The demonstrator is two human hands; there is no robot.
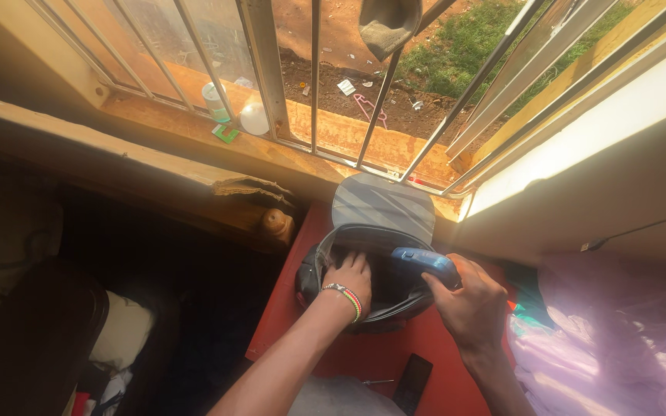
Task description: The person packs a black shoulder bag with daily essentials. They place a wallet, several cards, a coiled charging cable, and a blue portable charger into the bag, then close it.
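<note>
A dark grey bag (383,204) with its flap thrown back lies open on a red surface (379,358) below a barred window. My left hand (351,276), with a beaded bracelet at the wrist, reaches inside the bag's mouth; its fingertips are hidden in the dark interior. My right hand (468,300) grips a blue object (419,266) at the bag's right rim, partly over the opening. What the left fingers touch cannot be made out.
A black phone (412,381) lies on the red surface near me. Pink cloth (618,339) lies on the right. A carved wooden post (275,223) stands left of the bag. A white bottle (254,117) and a jar (214,102) sit on the window sill.
</note>
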